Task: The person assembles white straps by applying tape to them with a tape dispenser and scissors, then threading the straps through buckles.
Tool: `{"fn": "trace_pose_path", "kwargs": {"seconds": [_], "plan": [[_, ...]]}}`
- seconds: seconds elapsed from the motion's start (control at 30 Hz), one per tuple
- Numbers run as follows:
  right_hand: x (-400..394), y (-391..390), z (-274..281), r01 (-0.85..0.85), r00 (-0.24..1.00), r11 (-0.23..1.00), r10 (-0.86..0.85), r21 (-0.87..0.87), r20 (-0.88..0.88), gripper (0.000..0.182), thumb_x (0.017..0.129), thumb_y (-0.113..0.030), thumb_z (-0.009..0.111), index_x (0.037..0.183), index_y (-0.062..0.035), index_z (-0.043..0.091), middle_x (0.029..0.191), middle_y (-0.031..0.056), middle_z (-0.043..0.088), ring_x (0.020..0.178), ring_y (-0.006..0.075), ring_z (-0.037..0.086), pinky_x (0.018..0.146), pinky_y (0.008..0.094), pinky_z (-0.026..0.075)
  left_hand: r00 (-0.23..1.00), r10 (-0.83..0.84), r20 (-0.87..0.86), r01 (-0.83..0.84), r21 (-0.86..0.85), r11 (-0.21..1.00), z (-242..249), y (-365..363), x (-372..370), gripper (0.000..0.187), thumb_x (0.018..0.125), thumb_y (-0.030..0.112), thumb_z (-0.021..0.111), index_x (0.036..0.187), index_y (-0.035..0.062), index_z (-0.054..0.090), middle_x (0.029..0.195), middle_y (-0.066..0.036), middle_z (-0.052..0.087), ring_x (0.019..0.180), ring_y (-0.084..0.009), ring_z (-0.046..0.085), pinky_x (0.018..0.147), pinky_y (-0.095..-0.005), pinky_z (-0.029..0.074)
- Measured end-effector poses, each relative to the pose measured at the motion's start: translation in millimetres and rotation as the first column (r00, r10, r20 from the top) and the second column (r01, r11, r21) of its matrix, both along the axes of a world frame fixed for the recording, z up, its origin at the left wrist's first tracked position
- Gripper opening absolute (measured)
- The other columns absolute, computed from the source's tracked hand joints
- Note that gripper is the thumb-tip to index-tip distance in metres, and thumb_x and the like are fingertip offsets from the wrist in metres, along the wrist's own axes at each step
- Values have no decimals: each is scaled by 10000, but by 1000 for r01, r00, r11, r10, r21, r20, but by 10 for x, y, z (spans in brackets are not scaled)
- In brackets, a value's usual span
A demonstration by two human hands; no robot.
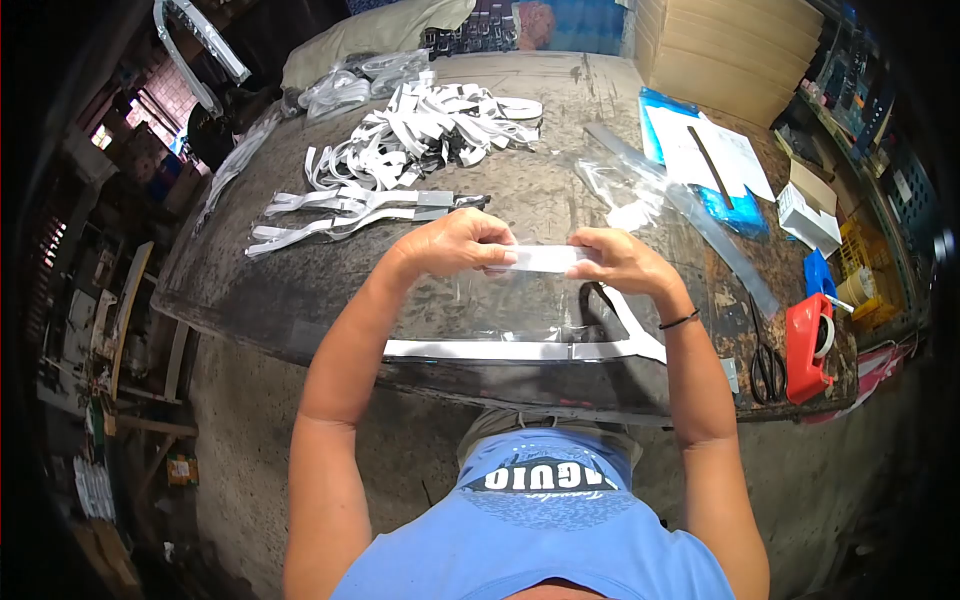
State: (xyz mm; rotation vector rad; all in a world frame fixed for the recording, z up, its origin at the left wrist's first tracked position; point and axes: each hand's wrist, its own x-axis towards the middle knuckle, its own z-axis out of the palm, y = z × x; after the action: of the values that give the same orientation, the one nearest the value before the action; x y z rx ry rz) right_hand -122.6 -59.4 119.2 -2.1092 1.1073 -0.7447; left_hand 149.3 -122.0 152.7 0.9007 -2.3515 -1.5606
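Over the table, near its front edge, my left hand [470,244] pinches one end of a short white strip [542,259]. The other end is between the thumb and fingers of my right hand [620,262], so the strip is stretched level between them. Just below, a long white strap [480,349] lies along the table edge, with a clear plastic sleeve around it. Its white end bends up under my right hand, beside a black loop [594,305]. Beyond my left hand, several flat white straps [350,212] lie side by side.
A tangled heap of white straps [410,135] and clear plastic bags [365,80] cover the far left of the worn table [235,260]. At right are a metal ruler [715,245], scissors [767,365], a red tape dispenser [808,350], papers [700,155] and a cardboard stack [725,55].
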Motion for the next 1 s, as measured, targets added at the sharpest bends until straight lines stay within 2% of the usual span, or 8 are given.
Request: {"fn": "trace_pose_path", "kwargs": {"seconds": [0.27,0.43,0.47,0.57,0.7,0.77,0.87,1.0], "plan": [[149,-68,-109,39,998,972,-51,-233,-45,265,857,-209,723,1001,-17,612,693,71,556,639,147,508,590,310,421,974,-123,191,171,-265,949,-2,-87,-295,278,903,280,650,940,5,680,758,-48,647,707,-109,572,663,-302,463],[113,-52,-30,135,978,988,-145,75,147,267,845,-185,742,1010,-33,599,705,5,545,664,83,501,595,264,416,974,-111,198,172,-322,931,-61,-162,-407,337,885,328,668,933,-6,676,732,-74,641,692,-122,562,655,-319,464],[114,-139,-209,112,981,994,-111,3,159,321,874,-328,693,1004,-46,613,830,146,660,771,279,642,694,362,483,973,-110,203,171,-317,933,-67,-147,-485,352,884,337,670,929,-12,674,731,-83,643,694,-126,567,652,-322,465],[101,-176,-259,167,966,986,-164,4,200,247,908,-271,655,956,-33,612,810,115,633,726,240,599,689,339,480,964,-115,239,195,-342,919,-110,-202,-546,357,872,337,694,982,-1,663,787,-90,668,719,-126,591,658,-319,478],[-101,-79,-168,289,942,957,-283,-4,177,216,924,-249,635,932,-34,617,802,91,622,724,200,588,681,327,475,985,-163,58,151,165,975,-236,-330,-266,415,799,273,786,1077,13,619,894,-55,672,801,-129,627,746,-290,504],[-226,-73,-150,359,906,933,-345,-16,244,184,933,-225,624,926,-41,623,795,70,610,725,167,577,668,321,469,970,-202,133,173,204,964,-276,-448,-21,360,815,252,774,1046,17,629,889,-51,676,814,-125,631,763,-288,510],[-429,-133,-226,390,851,921,-363,7,380,155,933,-190,627,910,-36,628,757,28,611,683,107,547,624,275,449,925,-235,298,168,236,957,-230,-699,240,273,830,218,759,974,13,652,864,-44,683,831,-127,641,753,-299,522],[-513,-238,-281,416,738,905,-396,95,546,167,943,-177,628,870,-28,611,713,-22,579,648,52,501,590,219,419,877,-79,474,136,-88,987,172,-1192,310,243,777,222,792,839,26,662,793,-41,674,781,-125,635,699,-315,517]]}}
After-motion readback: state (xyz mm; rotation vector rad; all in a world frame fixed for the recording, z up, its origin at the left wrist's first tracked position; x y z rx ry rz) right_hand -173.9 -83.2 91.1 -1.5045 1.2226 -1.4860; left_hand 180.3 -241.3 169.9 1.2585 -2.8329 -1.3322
